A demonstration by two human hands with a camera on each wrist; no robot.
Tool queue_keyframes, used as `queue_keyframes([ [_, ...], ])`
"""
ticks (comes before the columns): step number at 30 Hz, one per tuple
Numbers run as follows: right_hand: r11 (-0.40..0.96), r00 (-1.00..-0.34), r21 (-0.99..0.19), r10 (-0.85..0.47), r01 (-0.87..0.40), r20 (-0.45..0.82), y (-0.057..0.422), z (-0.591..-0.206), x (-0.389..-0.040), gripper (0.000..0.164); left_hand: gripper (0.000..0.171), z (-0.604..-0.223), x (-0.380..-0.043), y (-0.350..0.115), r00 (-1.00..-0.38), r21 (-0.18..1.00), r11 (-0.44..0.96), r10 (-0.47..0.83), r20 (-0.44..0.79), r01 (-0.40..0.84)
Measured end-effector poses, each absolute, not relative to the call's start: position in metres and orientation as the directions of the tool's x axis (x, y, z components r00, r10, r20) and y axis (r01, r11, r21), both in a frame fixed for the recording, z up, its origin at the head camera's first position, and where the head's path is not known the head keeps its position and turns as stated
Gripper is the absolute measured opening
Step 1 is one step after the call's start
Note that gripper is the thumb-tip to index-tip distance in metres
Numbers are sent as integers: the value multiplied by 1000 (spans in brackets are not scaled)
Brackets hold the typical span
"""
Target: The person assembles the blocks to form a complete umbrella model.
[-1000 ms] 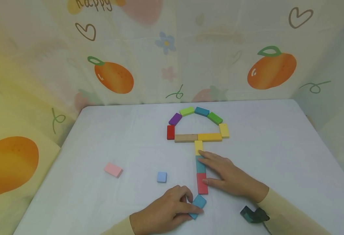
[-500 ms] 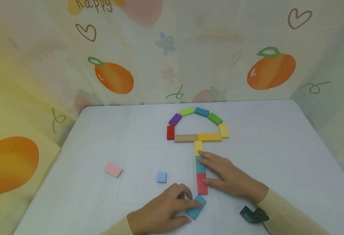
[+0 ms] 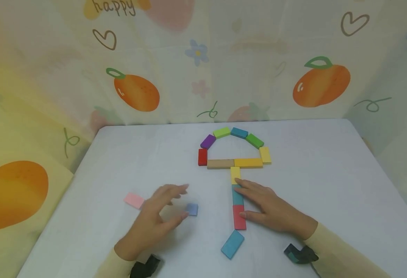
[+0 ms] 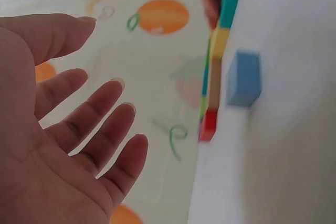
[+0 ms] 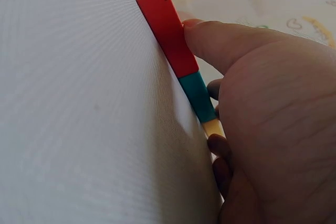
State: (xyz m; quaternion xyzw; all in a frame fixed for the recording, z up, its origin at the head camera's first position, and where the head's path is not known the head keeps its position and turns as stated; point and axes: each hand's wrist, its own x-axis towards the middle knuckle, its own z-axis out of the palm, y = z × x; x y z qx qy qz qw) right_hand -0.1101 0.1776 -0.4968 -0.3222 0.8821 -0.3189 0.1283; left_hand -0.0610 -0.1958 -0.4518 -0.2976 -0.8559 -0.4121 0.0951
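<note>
My left hand (image 3: pixel 154 216) hovers over the table with its fingers spread, and it holds nothing. Its thumb tip overlaps the edge of a small light-blue block (image 3: pixel 193 209) in the head view. The left wrist view shows that block (image 4: pixel 244 80) standing apart from the fingers. My right hand (image 3: pixel 273 204) rests along a column of blocks: its thumb touches the red block (image 3: pixel 239 221), while fingertips lie on the teal block (image 3: pixel 237 197) and the yellow block (image 3: pixel 235 172). A blue block (image 3: pixel 232 244) lies slanted at the column's near end.
Beyond the column, a tan block (image 3: pixel 220 164) and an orange-yellow block (image 3: pixel 248 163) form a bar. Several coloured blocks arch above it, from a red one (image 3: pixel 202 157) to a pale yellow one (image 3: pixel 265 155). A pink block (image 3: pixel 133 200) lies left, partly behind the left hand.
My left hand has let go of the slanted blue block and moved up and left, its fingers spreading near the light-blue block. The right hand has stayed in place.
</note>
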Motion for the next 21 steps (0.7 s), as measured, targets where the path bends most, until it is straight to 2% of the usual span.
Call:
queue_keyframes([
  [9, 586, -757, -657, -652, -474, -35, 176, -498, -109, 79, 87, -456, -62, -259, -868, 674, 564, 185, 461, 478],
  [12, 587, -758, -656, -652, -475, -35, 177, -498, -109, 79, 89, -463, -60, -278, -905, 687, 619, 94, 415, 380],
  [15, 585, -757, -653, -652, -481, -26, 177, -498, -110, 78, 88, -472, -59, -293, -947, 678, 690, 31, 320, 251],
  [18, 584, -757, -650, -653, -486, -19, 178, -498, -110, 78, 86, -482, -61, -303, -973, 635, 754, 20, 230, 166],
  [21, 586, -758, -648, -652, -486, -22, 178, -499, -110, 78, 82, -489, -64, -308, -983, 604, 785, 28, 182, 135],
])
